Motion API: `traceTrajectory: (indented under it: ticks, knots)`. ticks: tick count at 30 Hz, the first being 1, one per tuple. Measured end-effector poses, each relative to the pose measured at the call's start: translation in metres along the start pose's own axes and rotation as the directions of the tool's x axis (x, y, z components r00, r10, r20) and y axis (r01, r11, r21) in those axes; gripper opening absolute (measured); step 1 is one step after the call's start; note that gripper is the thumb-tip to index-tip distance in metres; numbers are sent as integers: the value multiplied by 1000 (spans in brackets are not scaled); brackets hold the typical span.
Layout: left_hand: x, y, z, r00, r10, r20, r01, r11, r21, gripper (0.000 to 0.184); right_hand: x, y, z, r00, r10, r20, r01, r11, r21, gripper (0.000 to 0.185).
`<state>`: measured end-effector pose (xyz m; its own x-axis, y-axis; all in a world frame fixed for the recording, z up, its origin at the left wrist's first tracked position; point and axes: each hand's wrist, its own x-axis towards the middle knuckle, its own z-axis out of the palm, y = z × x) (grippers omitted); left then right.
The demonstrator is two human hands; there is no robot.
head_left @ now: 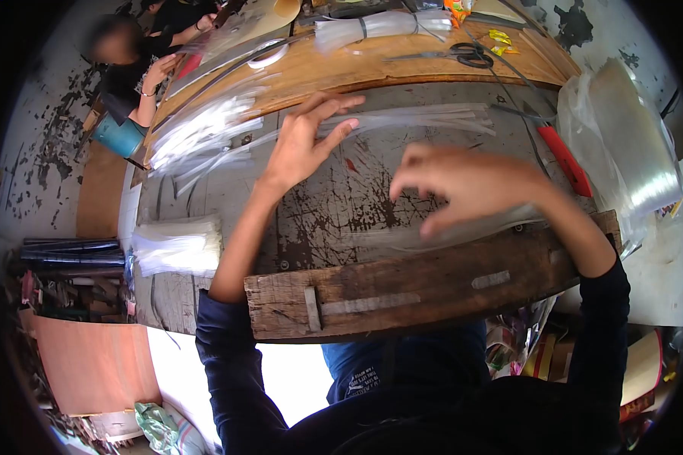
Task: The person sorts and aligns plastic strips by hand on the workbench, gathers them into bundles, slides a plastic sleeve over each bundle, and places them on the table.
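My left hand [300,144] is over the scratched grey work surface [319,205], its fingers stretched out and thumb apart, beside a row of clear plastic strips [440,116]. It holds nothing that I can see. My right hand [467,186], slightly blurred, hovers to the right with fingers bent and apart, also holding nothing visible. Under it lies more thin clear plastic [440,236], along a worn wooden plank [402,292] at the near edge. Loose shiny strips [205,129] spread out at the far left, and a stacked bundle of strips [178,246] sits nearer on the left.
A red-handled tool [565,163] and a large clear plastic roll [630,136] are at the right. Scissors [470,54], a tape roll [269,54] and a tied bundle [387,29] rest on the raised wooden board [334,72]. Another person [125,80] works at the far left.
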<state>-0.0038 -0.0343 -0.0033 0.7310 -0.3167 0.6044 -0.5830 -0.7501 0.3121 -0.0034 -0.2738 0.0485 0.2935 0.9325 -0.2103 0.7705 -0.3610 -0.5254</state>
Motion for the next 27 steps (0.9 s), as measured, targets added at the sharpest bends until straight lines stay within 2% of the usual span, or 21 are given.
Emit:
traceTrajectory:
  ticks: [2,3,5,6,8,9,10,12,13,14,16,19,23,25,27]
  knots:
    - [0,2,0,975,-149,167,195,931,-310,32,-1,-9,24,998,-31,-49,25,993,-114,29]
    - [-1,1,1,974,-151,168,198,930,-311,32,1,-9,21,998,-31,-48,25,993,-112,29]
    - [-1,-2,2,916,-173,361,363,741,-565,30,3,-8,11,989,91,114,-94,995,26,21]
    - [0,1,1,917,-169,361,360,742,-566,30,5,-1,11,989,94,111,-98,995,25,21]
    - [0,10,-2,816,-132,563,514,612,-601,32,6,17,12,999,-36,-14,36,998,48,15]
    - [-1,10,1,801,-74,594,525,564,-638,31,5,19,9,997,-26,-68,33,995,97,9]
    - [-2,10,3,801,-74,594,525,564,-638,31,5,20,7,997,-26,-68,32,995,97,9]
    - [-4,12,4,774,55,630,427,690,-584,28,7,19,-1,990,124,-59,-114,982,153,11]
    - [-2,12,4,764,37,645,441,699,-563,26,8,28,2,993,50,-109,-31,985,169,12]
    - [-2,13,2,764,37,645,441,699,-563,26,9,31,2,993,50,-109,-32,985,169,12]
    - [2,17,-6,683,2,730,558,644,-523,26,10,32,1,981,164,-106,-118,931,345,8]
    - [0,16,-5,682,-26,731,580,627,-519,25,8,27,-2,972,230,-44,-190,884,426,8]
    - [0,13,-6,700,-37,713,572,628,-528,24,9,35,1,974,206,-91,-142,878,458,12]
    - [-2,11,-6,775,-51,630,526,604,-598,26,9,39,-1,966,221,-132,-144,888,438,13]
    - [-3,6,-4,808,-71,585,497,614,-613,27,9,41,-2,959,235,-155,-148,889,433,13]
